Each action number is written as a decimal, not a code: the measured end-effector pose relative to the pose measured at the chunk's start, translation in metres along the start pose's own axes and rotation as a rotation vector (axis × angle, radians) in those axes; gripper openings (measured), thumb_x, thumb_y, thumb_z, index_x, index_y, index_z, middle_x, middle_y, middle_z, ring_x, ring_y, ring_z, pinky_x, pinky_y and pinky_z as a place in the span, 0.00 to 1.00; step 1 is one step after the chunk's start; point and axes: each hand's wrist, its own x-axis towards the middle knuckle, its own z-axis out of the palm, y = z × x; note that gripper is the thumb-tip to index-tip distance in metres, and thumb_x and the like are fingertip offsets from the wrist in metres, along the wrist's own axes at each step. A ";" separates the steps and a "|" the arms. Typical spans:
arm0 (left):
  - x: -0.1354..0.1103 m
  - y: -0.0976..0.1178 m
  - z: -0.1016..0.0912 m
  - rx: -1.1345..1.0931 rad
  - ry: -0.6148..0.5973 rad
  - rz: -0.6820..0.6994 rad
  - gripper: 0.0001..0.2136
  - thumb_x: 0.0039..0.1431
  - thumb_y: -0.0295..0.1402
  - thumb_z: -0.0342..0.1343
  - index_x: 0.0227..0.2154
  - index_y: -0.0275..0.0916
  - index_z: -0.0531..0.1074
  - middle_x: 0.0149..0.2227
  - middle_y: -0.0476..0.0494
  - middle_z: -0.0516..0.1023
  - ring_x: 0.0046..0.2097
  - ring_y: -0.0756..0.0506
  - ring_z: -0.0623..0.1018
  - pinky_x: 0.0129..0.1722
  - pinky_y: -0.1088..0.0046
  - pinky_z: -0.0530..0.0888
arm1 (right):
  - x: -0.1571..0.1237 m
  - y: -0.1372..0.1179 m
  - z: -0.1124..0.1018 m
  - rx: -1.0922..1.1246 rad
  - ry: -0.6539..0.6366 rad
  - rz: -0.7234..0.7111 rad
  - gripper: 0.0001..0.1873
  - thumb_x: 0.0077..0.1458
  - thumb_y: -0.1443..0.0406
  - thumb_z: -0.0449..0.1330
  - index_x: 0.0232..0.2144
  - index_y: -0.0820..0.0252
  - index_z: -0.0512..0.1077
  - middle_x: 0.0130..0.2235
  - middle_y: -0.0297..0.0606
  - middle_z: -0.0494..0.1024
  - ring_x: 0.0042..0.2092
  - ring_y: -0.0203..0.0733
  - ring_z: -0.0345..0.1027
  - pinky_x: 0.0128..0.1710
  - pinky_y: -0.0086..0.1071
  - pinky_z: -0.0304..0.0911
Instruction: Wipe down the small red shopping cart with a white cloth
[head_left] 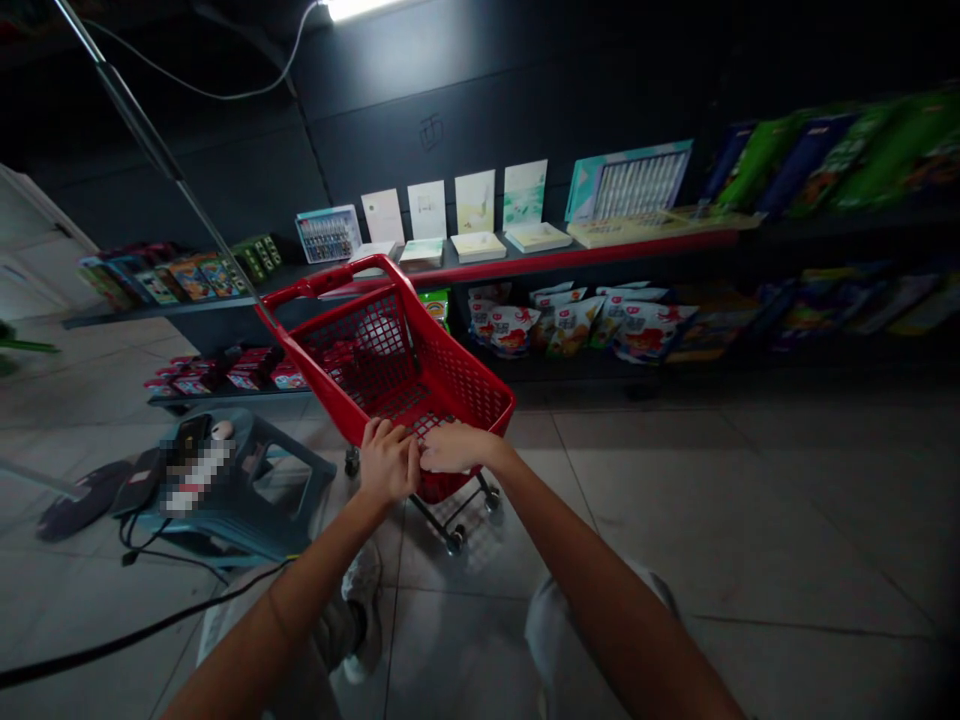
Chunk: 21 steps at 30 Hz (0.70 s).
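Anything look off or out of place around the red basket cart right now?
The red basket cart sits tilted, its handle end raised, with both the left hand and right hand on its near rim. A black cable trails loose across the floor by the blue stool. Nothing looks spilled.

A dark wall (465, 90) fills the upper half of the frame, lit by a bright tube lamp (360, 8) at the top centre, with a thin cable (225, 95) running along it toward the upper left. Across the middle run long dark shelves (525, 265) with a red front edge, holding cards, boxes and snack bags. The floor (750, 520) of large pale tiles covers the lower half, and a blue-grey plastic stool (255, 490) stands at the lower left.
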 end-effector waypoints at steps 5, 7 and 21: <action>0.004 -0.004 0.000 0.001 -0.014 0.010 0.18 0.70 0.34 0.44 0.26 0.41 0.74 0.32 0.40 0.75 0.41 0.40 0.71 0.56 0.53 0.64 | -0.015 -0.005 -0.001 0.098 0.027 -0.052 0.23 0.67 0.52 0.50 0.43 0.53 0.82 0.47 0.44 0.85 0.48 0.52 0.79 0.40 0.33 0.66; 0.007 -0.002 -0.001 -0.002 -0.016 0.010 0.18 0.71 0.33 0.43 0.27 0.41 0.73 0.32 0.40 0.76 0.41 0.40 0.71 0.56 0.54 0.64 | -0.024 0.008 0.000 0.171 0.093 -0.112 0.21 0.68 0.53 0.50 0.43 0.52 0.81 0.47 0.40 0.84 0.46 0.48 0.78 0.40 0.31 0.64; 0.014 0.005 -0.001 -0.160 -0.028 0.030 0.19 0.72 0.33 0.44 0.25 0.41 0.71 0.32 0.44 0.76 0.42 0.43 0.71 0.59 0.53 0.62 | -0.042 0.139 0.048 0.806 1.393 0.657 0.15 0.63 0.53 0.51 0.39 0.58 0.68 0.40 0.43 0.75 0.41 0.46 0.68 0.44 0.37 0.63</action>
